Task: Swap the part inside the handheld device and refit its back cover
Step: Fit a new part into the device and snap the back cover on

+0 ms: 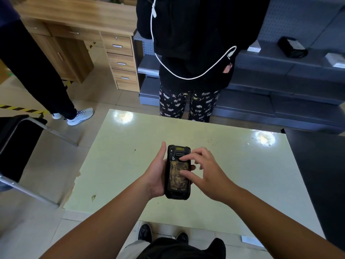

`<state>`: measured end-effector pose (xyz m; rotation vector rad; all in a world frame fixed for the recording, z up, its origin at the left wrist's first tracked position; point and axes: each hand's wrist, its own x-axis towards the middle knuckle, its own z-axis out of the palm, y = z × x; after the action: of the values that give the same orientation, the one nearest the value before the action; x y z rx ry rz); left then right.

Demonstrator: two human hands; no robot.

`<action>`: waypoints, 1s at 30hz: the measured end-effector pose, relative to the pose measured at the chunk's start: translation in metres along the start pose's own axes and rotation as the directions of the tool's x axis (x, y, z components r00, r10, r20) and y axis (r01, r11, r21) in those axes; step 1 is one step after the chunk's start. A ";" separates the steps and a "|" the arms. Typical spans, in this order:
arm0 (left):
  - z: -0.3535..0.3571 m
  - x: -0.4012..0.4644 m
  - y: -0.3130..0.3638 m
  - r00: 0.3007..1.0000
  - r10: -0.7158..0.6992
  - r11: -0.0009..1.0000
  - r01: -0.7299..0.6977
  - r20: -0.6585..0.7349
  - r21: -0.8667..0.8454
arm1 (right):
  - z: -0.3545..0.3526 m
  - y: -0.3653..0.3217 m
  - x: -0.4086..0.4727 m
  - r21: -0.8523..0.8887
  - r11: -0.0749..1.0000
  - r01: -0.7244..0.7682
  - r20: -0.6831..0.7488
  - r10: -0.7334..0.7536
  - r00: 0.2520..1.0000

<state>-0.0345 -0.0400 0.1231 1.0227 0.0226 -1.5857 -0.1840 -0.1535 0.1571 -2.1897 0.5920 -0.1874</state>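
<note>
A black handheld device (177,193) is held face down above the pale green table (242,174). My left hand (155,172) cups it from the left side, thumb along its edge. Its back carries a worn, yellow-brown rectangular panel (176,181). My right hand (205,172) reaches in from the right: the thumb presses on that panel and the forefinger touches the black latch area just above it. I cannot tell whether the panel is a cover or the part inside.
A person in black top and patterned trousers (188,105) stands at the table's far edge. Another person's leg and white shoe (80,114) are at left. A metal-framed chair (22,146) stands left; grey shelving (289,81) and a wooden desk (84,17) behind.
</note>
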 end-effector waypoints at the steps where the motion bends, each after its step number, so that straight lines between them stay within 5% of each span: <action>1: 0.001 -0.002 0.001 1.000 0.013 1.000 -0.013 0.007 0.017 | 0.000 0.000 -0.001 0.033 0.999 -0.021 -0.007 0.022 1.000; 8: 0.004 -0.010 -0.001 0.995 0.077 0.995 -0.082 0.067 0.066 | 0.006 -0.010 -0.004 0.339 0.925 -0.171 -0.044 0.197 0.979; 12: 0.008 -0.012 0.001 0.994 0.100 0.993 -0.103 0.050 0.059 | 0.014 -0.020 -0.005 0.691 0.661 -0.293 0.033 0.375 0.926; 15: 0.009 -0.011 0.000 0.992 0.112 0.991 -0.115 0.052 0.062 | 0.018 -0.026 -0.003 0.828 0.471 -0.304 0.135 0.359 0.924; 20: 0.011 -0.012 0.000 0.992 0.126 0.988 -0.126 0.005 0.093 | 0.026 -0.022 -0.004 0.711 0.660 -0.241 0.009 0.335 0.942; 24: 0.012 -0.013 0.002 0.992 0.117 0.988 -0.113 -0.043 0.101 | 0.028 -0.015 -0.009 0.329 0.927 -0.182 -0.183 0.252 0.950; 30: 0.006 -0.015 0.007 0.997 0.048 0.998 -0.045 -0.056 0.039 | 0.026 -0.016 -0.013 0.009 1.000 -0.020 -0.013 0.020 1.000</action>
<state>-0.0334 -0.0333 0.1393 1.0909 0.0078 -1.5194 -0.1813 -0.1211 0.1539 -2.1747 0.6196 -0.1935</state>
